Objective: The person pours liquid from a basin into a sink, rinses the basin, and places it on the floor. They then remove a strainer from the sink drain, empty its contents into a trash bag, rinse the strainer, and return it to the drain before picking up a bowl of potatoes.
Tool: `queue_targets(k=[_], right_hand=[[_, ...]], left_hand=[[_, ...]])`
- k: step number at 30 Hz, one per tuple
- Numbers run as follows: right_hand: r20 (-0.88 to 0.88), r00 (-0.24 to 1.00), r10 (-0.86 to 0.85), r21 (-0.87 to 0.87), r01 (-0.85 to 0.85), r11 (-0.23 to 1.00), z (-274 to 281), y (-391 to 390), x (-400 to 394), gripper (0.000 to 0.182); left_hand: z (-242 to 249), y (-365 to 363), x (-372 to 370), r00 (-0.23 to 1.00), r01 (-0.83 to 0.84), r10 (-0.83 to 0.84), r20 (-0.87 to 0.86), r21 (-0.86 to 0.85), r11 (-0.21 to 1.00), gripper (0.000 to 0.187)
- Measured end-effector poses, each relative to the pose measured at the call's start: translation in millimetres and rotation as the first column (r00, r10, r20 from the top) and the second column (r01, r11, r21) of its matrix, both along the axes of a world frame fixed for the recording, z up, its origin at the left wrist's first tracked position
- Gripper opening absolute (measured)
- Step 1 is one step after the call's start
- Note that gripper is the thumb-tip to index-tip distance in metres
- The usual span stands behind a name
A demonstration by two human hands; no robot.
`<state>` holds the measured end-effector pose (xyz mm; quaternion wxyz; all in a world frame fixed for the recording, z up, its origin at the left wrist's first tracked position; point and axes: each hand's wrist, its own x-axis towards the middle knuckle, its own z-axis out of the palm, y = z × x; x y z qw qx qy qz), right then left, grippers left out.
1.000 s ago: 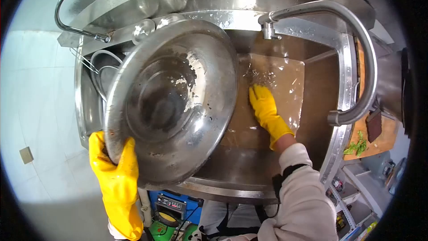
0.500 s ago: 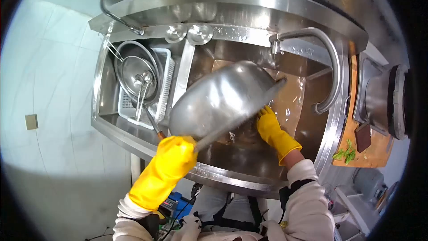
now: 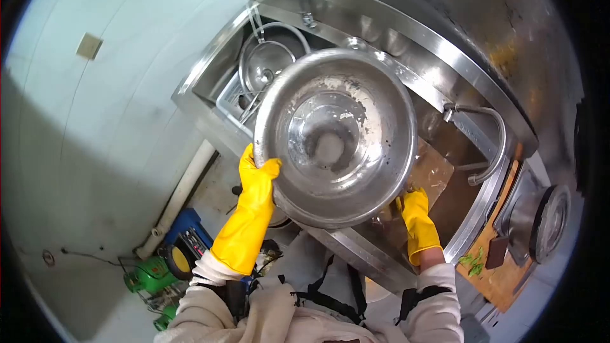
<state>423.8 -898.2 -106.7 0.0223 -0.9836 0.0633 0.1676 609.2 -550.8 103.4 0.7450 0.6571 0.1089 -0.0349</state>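
A large stainless-steel basin is held tilted over the sink, its inside facing me and marked with patchy residue. My left hand, in a yellow rubber glove, is closed round the basin's left rim, thumb on the inner side. By the lower right rim is my right hand, gloved in yellow too, with its fingers curled. A small brownish bit shows at those fingertips, but I cannot tell what it is. Behind the right hand, the sink bottom looks brown and wet.
A white plastic basket with a strainer and utensils stands in the left sink bay. A curved faucet arches at the right. Beyond the sink's right edge, a wooden board carries green leaves and a dark brown block.
The basin has come up and turned from showing its outside to showing its inside. My left hand keeps its rim; my right hand has come out from behind it. The view has rotated.
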Motion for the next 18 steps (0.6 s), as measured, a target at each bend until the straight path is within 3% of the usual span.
queue_targets(k=[3,4,7,8,9,11,14,18], right_hand=[[0.040,0.998,0.042,0.042,-0.043,0.998,6,-6,0,0.037],[-0.032,0.999,-0.045,0.074,0.047,0.996,21,-3,2,0.038],[-0.111,0.980,-0.164,0.224,0.185,0.957,20,-3,3,0.040],[-0.044,0.985,-0.165,0.219,0.170,0.961,25,3,5,0.038],[-0.104,0.973,-0.208,0.159,0.223,0.962,17,0,5,0.038],[-0.080,0.984,-0.162,0.207,0.175,0.963,11,-6,4,0.039],[-0.078,0.986,-0.145,0.178,0.157,0.971,2,-6,3,0.039],[-0.132,0.986,-0.099,0.168,0.121,0.978,11,2,9,0.041]], left_hand=[[18,42,-11,0.993,-0.084,0.066,-0.103,-0.181,0.980,0.036],[24,57,-18,0.982,-0.118,0.074,-0.177,-0.255,0.960,0.040],[32,105,-54,0.912,-0.351,0.311,-0.268,-0.119,0.929,0.031],[33,125,-65,0.872,-0.455,0.364,-0.327,-0.269,0.849,0.035],[32,144,-80,0.853,-0.496,0.406,-0.329,-0.262,0.828,0.035],[32,192,-106,0.813,-0.570,0.462,-0.353,-0.322,0.756,0.052],[25,268,-165,0.790,-0.612,0.539,-0.293,-0.337,0.715,0.047],[-21,375,-262,0.667,-0.720,0.729,-0.150,-0.379,0.581,0.028]])
